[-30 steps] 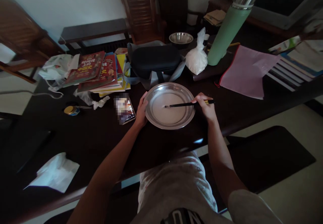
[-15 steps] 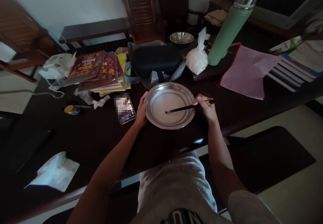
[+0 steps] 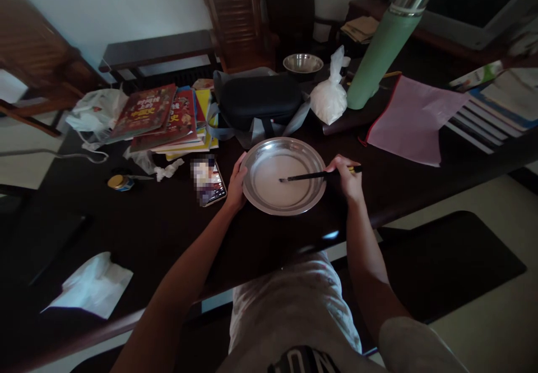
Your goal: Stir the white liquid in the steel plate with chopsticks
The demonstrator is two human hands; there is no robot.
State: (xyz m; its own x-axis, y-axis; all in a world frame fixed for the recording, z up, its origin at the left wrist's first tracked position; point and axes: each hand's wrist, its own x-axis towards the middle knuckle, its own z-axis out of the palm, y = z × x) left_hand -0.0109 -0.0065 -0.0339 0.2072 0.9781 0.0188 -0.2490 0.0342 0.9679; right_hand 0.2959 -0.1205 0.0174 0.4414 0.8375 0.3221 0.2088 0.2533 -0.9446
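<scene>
A round steel basin [image 3: 284, 208] with a whitish layer [image 3: 273, 190] covering its bottom rests on the dark table in front of me. Gripping its left rim is my left hand [image 3: 237, 185], thumb on the near side of the rim. My right hand [image 3: 347, 178], at the basin's right side, pinches a slim black paintbrush [image 3: 305, 176]. The brush lies nearly level across the right rim, its tip down at the whitish layer near the middle. I cannot tell whether that layer is liquid or paste.
Left of the basin lie a phone [image 3: 209, 181], a small jar [image 3: 120, 182], crumpled tissue [image 3: 168, 169] and stacked books [image 3: 145, 109]. Behind it are a black case [image 3: 260, 101], a bag of white powder [image 3: 328, 102] and a green thermos [image 3: 380, 56]. A pink pouch [image 3: 414, 120] lies right.
The brush tip has shifted slightly right and up within the basin, and my right hand has moved a little to the right. My left hand and the basin stay put.
</scene>
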